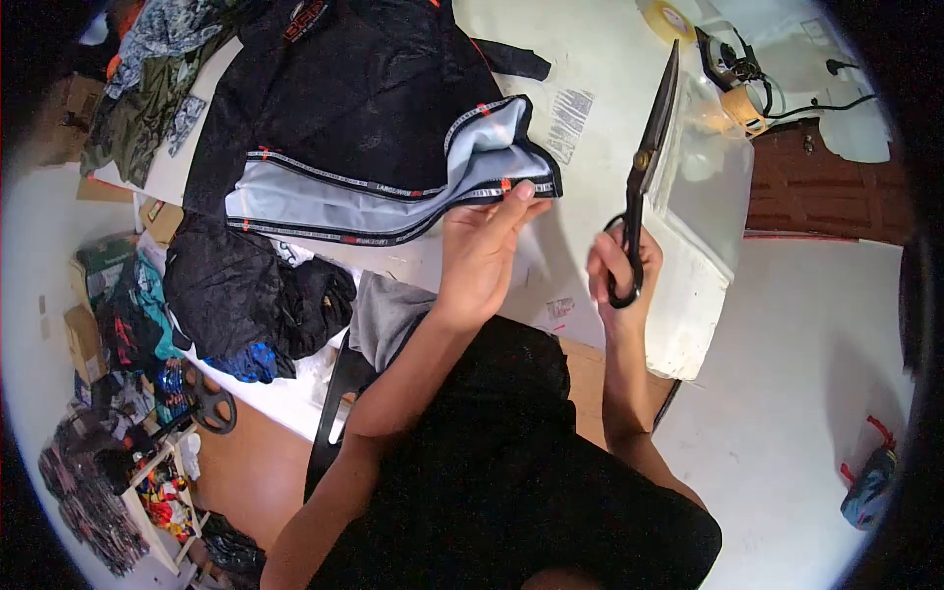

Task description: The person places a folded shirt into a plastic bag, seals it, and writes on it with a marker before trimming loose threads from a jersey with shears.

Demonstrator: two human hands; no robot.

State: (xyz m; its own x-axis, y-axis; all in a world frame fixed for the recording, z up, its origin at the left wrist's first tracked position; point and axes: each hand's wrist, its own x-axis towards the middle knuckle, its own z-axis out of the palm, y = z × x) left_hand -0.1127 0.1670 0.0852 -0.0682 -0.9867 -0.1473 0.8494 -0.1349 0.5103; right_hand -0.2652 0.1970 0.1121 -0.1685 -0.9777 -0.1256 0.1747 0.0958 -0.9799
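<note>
My left hand (480, 258) pinches the hem corner of a black garment (344, 93) lying on the white table (590, 59). The hem is turned up, showing a pale grey inner side (334, 202) edged with printed tape and small orange marks. Large black scissors (641, 162) are in my right hand (626, 264), fingers through the handles, blades closed and pointing up and away. The scissors are to the right of the garment and do not touch it.
A yellow tape roll (671, 20) and a device with cables (728, 64) lie at the back right. Camouflage cloth (147, 108) is at the back left. A dark fabric pile (246, 295) sits left of me. Below it stands a rack (147, 516) with colourful items.
</note>
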